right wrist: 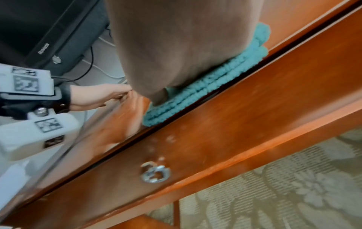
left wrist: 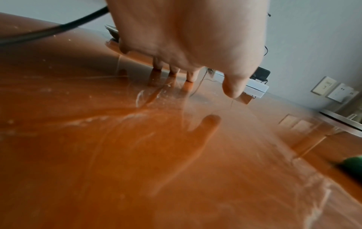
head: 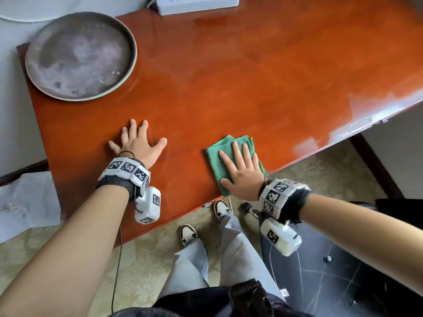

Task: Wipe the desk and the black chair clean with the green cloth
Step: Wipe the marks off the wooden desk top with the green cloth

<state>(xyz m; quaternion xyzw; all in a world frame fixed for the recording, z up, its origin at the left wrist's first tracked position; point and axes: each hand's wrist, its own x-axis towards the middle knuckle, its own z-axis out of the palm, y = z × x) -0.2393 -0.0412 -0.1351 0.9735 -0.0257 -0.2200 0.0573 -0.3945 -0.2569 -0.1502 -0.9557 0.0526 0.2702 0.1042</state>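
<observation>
The right hand (head: 243, 173) presses flat on the folded green terry cloth (head: 229, 147), fingers (head: 238, 152) straight and slightly spread, at the near edge of the glossy orange-brown wooden worktop (head: 251, 76). At nine o'clock from the cloth, well apart, the left hand (head: 137, 144) rests on the bare wood with fingers splayed wide. A round grey metal tray (head: 80, 56) sits at eleven o'clock. The black chair (head: 343, 259), seemingly its seat, lies at five o'clock.

Green cloth (head: 225, 154) partly hidden under the right hand (head: 242, 177); only a blurred corner is caught at the left wrist view's edge. Power strip (head: 196, 4) cut off by the top edge. Table (head: 251, 76) front smeared by motion blur in the right wrist view.
</observation>
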